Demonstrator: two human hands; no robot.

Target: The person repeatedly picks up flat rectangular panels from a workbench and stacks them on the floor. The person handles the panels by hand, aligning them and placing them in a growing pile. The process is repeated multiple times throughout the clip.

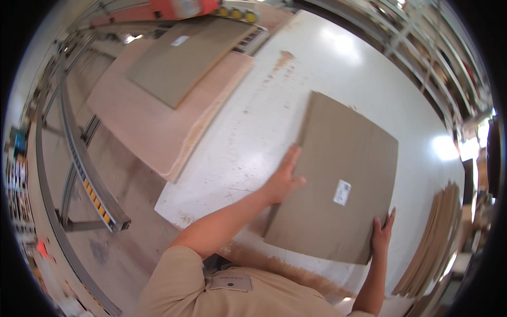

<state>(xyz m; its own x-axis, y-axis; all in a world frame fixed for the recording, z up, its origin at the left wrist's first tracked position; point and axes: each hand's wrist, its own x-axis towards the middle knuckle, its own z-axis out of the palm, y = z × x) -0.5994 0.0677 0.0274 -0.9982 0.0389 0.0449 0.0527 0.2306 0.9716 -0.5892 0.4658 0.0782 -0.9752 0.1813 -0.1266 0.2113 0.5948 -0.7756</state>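
A flat grey-brown board [327, 158] with a small white label [342, 192] lies on a white worktable in front of me. Against its left edge rests my left hand [282, 179], thumb and fingers spread apart and stretched out. My right hand [381, 238] touches the lower right edge, its fingers straight and pointing away from me. Neither hand wraps round the board. The left edge looks thick, but whether more boards lie beneath it I cannot tell.
The white table [232, 174] bears scattered sawdust. To the left, another labelled board [185, 58] lies on a larger pinkish sheet [132, 105], beside a red machine [153, 11]. Thin brown strips [435, 238] are stacked at right. A metal rail with rollers [95, 195] stands left.
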